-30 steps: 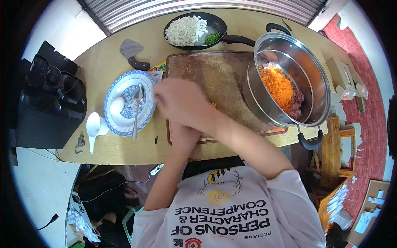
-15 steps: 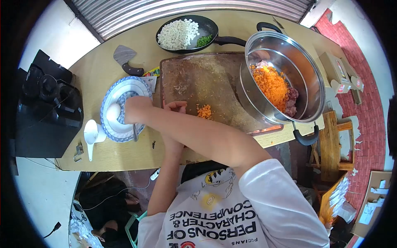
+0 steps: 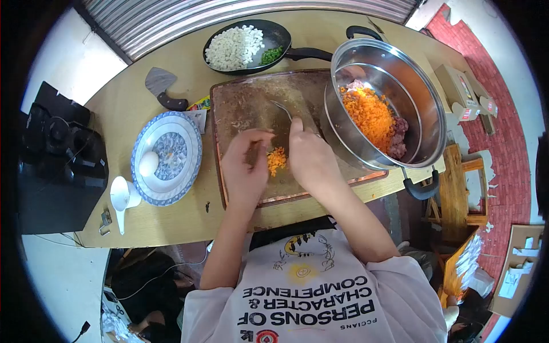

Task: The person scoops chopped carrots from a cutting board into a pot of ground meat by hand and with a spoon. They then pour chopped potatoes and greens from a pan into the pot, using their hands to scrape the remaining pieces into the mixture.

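Note:
My right hand (image 3: 311, 157) is closed around a metal spoon (image 3: 281, 108), whose end points up and left over the brown cutting board (image 3: 257, 94); the hand covers the rest. Just left of a small pile of chopped orange pieces (image 3: 277, 160), my left hand (image 3: 249, 163) hovers with curved fingers apart, holding nothing visible. A large steel pot (image 3: 426, 114) at the board's right contains more orange bits (image 3: 369, 117) and pinkish meat (image 3: 398, 140). On the left, a blue-rimmed plate (image 3: 191, 171) bears a white egg (image 3: 148, 163).
A black pan (image 3: 280, 34) with white cubes and green bits stands behind the board. A cleaver (image 3: 162, 86) lies at the back left. A white measuring cup (image 3: 121, 194) and a small padlock (image 3: 105, 220) are near the left edge. Boxes (image 3: 457, 91) stand beyond the pot.
My right hand has moved from the plate to the board, bringing the spoon. My left hand has come out from under the right arm, beside the orange pile. The view has shifted slightly.

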